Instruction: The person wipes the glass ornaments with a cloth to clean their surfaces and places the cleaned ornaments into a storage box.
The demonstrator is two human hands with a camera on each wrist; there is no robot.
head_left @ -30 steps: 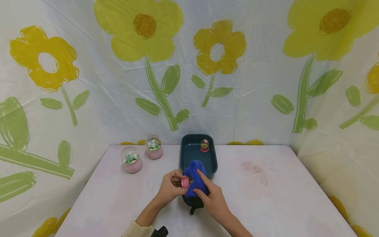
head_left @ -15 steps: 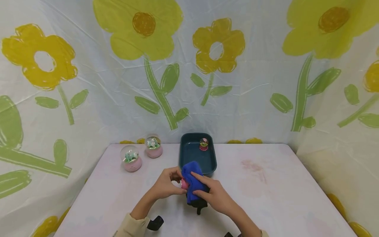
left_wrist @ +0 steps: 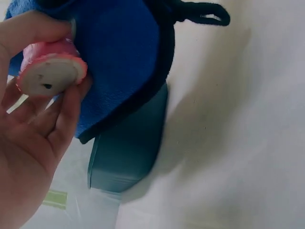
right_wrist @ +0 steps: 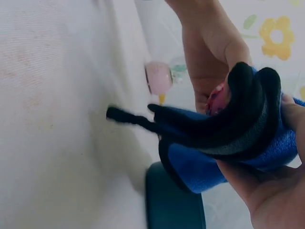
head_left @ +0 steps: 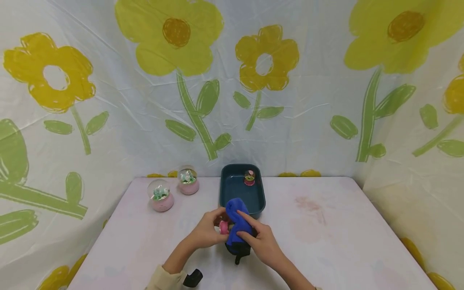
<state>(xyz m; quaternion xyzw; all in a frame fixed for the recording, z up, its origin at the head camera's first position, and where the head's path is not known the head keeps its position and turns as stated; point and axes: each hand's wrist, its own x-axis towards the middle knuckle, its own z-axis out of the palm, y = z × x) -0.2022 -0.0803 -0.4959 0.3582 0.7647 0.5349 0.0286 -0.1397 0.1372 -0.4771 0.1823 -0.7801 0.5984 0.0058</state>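
My left hand (head_left: 206,231) grips a small snow globe by its pink base (head_left: 223,227). The pale underside of that base (left_wrist: 50,76) faces the left wrist camera. A blue cloth (head_left: 237,221) with black edging and a black hanging loop (left_wrist: 205,13) is folded in my right hand (head_left: 266,243), pinched between thumb and fingers. It lies against the globe and hides the dome. Both hands are above the table, in front of a dark teal tray (head_left: 232,195). Another small snow globe (head_left: 249,177) stands inside the tray, near its back right corner.
Two larger snow globes with pink bases, a nearer one (head_left: 162,196) and a farther one (head_left: 188,180), stand left of the tray. Behind the table (head_left: 337,229) hangs a flower-printed sheet (head_left: 311,133).
The cloth covers the globe in shifting amounts, and more of the pink base shows now than half a second ago. Both hands have moved only slightly and keep their holds.
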